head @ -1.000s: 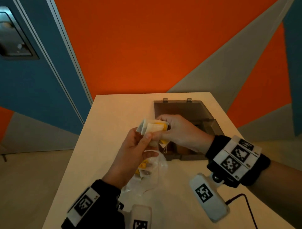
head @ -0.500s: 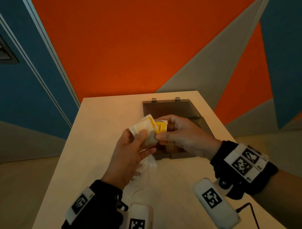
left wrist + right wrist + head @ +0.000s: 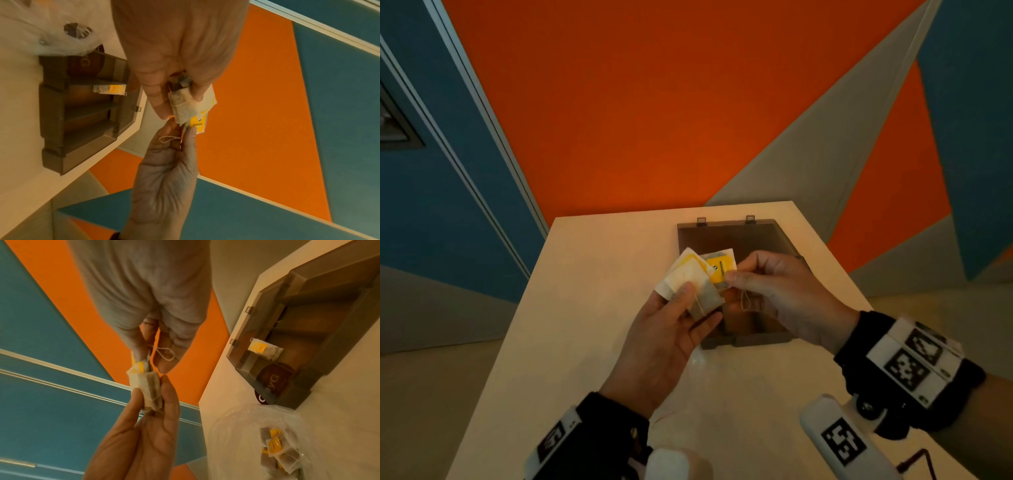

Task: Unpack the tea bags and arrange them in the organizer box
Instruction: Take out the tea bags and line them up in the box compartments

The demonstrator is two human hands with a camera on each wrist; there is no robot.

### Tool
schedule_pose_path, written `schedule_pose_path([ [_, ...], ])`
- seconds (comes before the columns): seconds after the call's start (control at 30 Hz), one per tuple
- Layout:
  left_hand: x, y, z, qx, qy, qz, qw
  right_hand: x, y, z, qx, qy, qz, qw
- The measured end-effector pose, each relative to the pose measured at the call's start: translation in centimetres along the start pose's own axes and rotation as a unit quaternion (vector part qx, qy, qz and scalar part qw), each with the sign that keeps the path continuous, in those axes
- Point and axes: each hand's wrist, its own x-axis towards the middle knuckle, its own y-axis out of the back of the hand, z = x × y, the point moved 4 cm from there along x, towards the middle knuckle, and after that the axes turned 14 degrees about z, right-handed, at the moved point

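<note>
My left hand point(image 3: 681, 308) grips a small stack of tea bags point(image 3: 688, 277) with yellow tags, thumb on top, held above the table in front of the organizer box point(image 3: 732, 236). My right hand point(image 3: 743, 274) pinches one tea bag point(image 3: 720, 269) by its yellow tag at the stack's right edge, its string loop hanging below. In the left wrist view the stack point(image 3: 185, 105) sits between both hands. The brown box point(image 3: 82, 110) lies open with one tea bag point(image 3: 110, 89) in a compartment, also seen as tea bag point(image 3: 265, 349) in the right wrist view.
A clear plastic bag point(image 3: 273, 447) with several more tea bags lies on the pale table point(image 3: 585, 308) just before the box. The box lid point(image 3: 729, 233) lies open flat toward the table's far edge. Orange, grey and blue walls stand behind.
The right hand has drawn one yellow-tagged tea bag a little to the right, out of the stack in the left hand. Both hands stay over the box's near side.
</note>
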Motion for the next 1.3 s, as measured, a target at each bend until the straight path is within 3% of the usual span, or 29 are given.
schedule_pose_path([
  [0.37, -1.3, -2.0, -1.4, 0.153, -0.012, -0.074, 0.985, -4.6, 3.8, -1.7, 0.017, 0.072, 0.073, 0.995],
  [0.47, -1.3, -2.8, -1.5, 0.170, -0.008, -0.096, 0.981, -5.6, 4.7, -1.4, 0.061, 0.068, 0.095, 0.991],
  [0.7, -2.1, -5.0, 0.0, 0.165, -0.064, -0.136, 0.975, -5.4, 5.4, -4.1, 0.055, 0.111, 0.129, 0.984],
  [1.07, -1.5, -5.0, 3.3, 0.044, -0.109, -0.098, 0.988, -2.3, 3.2, -8.1, 0.153, 0.197, 0.112, 0.962],
  [1.17, -1.1, -4.6, 3.7, 0.042, -0.134, -0.082, 0.987, -2.3, 2.4, -8.5, 0.190, 0.215, 0.078, 0.955],
  [1.3, -0.7, -4.5, 3.5, 0.032, -0.146, -0.086, 0.985, -2.5, 0.9, -8.3, 0.125, 0.214, 0.020, 0.969],
])
